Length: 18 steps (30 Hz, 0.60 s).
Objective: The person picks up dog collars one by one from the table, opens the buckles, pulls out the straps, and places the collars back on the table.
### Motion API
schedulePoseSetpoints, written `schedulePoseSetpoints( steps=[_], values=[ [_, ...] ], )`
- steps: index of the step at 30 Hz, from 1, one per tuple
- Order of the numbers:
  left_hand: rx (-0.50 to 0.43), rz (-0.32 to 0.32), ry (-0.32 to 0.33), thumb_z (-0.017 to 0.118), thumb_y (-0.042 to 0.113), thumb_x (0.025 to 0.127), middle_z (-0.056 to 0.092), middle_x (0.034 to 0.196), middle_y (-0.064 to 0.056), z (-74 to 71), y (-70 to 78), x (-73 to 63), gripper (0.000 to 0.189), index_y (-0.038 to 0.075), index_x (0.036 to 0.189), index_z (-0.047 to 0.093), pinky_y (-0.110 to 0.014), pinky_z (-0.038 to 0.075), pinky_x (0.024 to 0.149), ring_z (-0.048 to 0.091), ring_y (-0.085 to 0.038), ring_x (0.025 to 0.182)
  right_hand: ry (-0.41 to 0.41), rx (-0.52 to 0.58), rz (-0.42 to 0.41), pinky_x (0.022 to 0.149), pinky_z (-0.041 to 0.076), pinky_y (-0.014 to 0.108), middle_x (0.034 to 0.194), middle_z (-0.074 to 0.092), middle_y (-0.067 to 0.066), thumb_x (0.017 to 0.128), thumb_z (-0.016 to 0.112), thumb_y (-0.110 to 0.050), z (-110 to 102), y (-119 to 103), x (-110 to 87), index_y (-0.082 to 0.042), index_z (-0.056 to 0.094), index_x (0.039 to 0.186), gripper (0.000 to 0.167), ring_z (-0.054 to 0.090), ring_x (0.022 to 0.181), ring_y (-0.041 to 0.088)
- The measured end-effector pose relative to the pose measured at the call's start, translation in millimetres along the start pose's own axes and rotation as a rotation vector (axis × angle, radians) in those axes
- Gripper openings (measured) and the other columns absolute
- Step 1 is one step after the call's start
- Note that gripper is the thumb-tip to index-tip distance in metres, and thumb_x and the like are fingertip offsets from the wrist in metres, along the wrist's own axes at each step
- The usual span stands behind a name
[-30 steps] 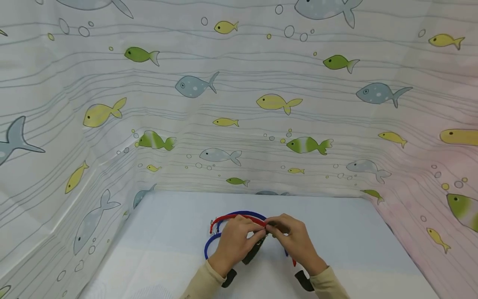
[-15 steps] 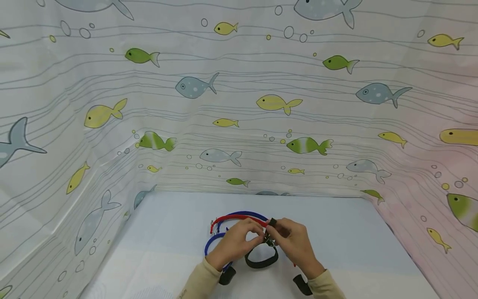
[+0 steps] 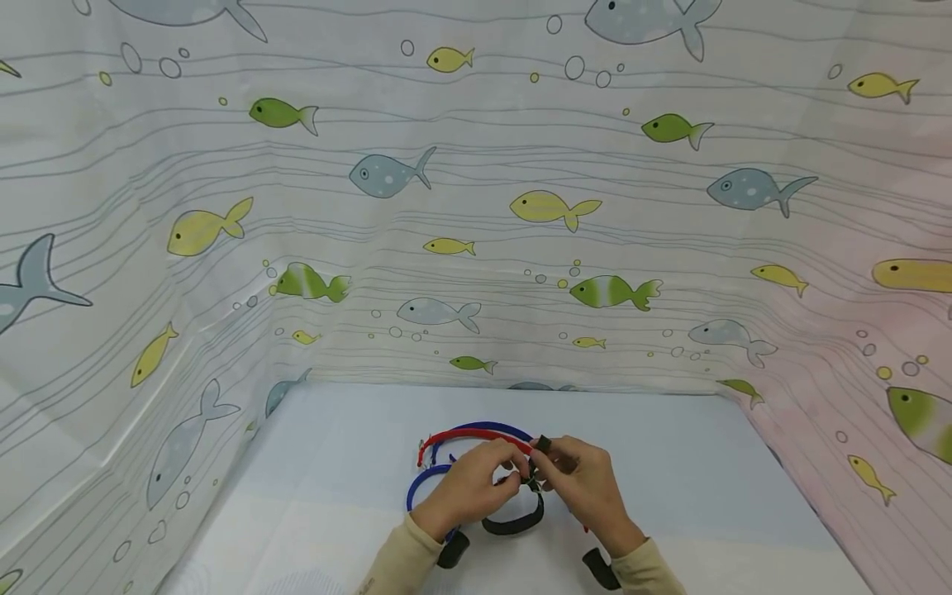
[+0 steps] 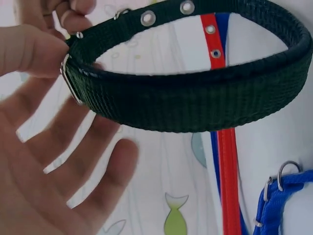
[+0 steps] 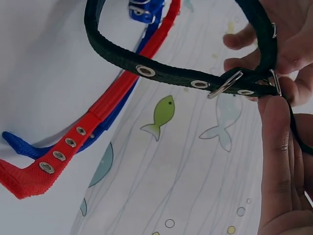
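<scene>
A dark green webbing dog collar (image 3: 513, 523), closed into a loop, hangs between both hands. Metal eyelets run along its strap, and a D-ring (image 5: 226, 84) sits near the buckle (image 5: 275, 82). My left hand (image 3: 476, 487) pinches the collar beside the buckle with thumb and index finger, its other fingers spread in the left wrist view. My right hand (image 3: 587, 487) grips the strap at the buckle, thumb pressed against it. A short dark strap end (image 3: 544, 444) sticks up past the right fingers. Part of the buckle is covered by fingertips.
Behind the hands, a red collar (image 3: 464, 431) with eyelets lies alongside a blue one (image 3: 487, 426) on the white table (image 3: 692, 463). Another blue collar (image 3: 411, 489), curved in a loop, lies left of the left hand. Fish-printed sheeting (image 3: 476, 207) surrounds the table's back and sides.
The dark collar has turned so its loop shows below the hands, and its strap end now rises above the right fingers. Lately the loop has shifted slightly left.
</scene>
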State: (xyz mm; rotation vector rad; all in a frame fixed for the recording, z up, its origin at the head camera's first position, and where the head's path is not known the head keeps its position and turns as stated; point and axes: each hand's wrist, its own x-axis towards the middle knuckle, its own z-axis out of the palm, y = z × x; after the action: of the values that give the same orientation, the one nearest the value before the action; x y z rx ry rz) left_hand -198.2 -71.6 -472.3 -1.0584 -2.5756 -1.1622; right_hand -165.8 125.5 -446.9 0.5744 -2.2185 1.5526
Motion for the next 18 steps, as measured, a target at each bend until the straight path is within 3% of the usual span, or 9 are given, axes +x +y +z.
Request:
schedulePoseSetpoints(
  steps=[5,8,13,18],
  values=[
    [0.132,0.003,0.091,0.069,0.016,0.093,0.067,0.103,0.012,1.0,2.1,-0.9,0.01,0.02,0.101,0.073,-0.03,0.053,0.087,0.064,-0.009,0.1,0.039,-0.039,-0.004,0.049,0.057,0.033,0.075,0.07,0.013,0.086,0.076,0.008,1,-1,0.1,-0.005,0.075,0.097,0.016,0.069,0.054,0.022],
    [0.136,-0.012,0.102,0.07,0.017,0.093,0.067,0.103,0.011,0.9,3.1,-1.4,0.008,0.021,0.098,0.075,-0.031,0.053,0.087,0.062,-0.008,0.101,0.056,-0.048,-0.014,0.049,0.056,0.029,0.074,0.071,0.012,0.086,0.076,0.008,2,-1,0.2,-0.005,0.075,0.097,0.017,0.069,0.054,0.018],
    [0.025,-0.034,0.07,0.067,0.014,0.093,0.065,0.107,0.01,2.6,-0.7,-1.5,0.01,0.02,0.098,0.072,-0.031,0.053,0.087,0.062,-0.012,0.102,0.048,-0.045,-0.025,0.051,0.056,0.027,0.074,0.07,0.013,0.086,0.076,0.007,1,0,-0.3,-0.005,0.075,0.097,0.016,0.069,0.054,0.023],
    [-0.086,-0.064,0.011,0.064,0.014,0.093,0.062,0.112,0.012,3.5,-7.0,0.0,0.013,0.024,0.101,0.067,-0.034,0.052,0.087,0.061,-0.015,0.104,0.025,0.007,0.026,0.052,0.058,0.037,0.075,0.071,0.014,0.089,0.074,0.005,-1,-2,0.3,-0.005,0.075,0.098,0.014,0.07,0.057,0.03]
  ],
)
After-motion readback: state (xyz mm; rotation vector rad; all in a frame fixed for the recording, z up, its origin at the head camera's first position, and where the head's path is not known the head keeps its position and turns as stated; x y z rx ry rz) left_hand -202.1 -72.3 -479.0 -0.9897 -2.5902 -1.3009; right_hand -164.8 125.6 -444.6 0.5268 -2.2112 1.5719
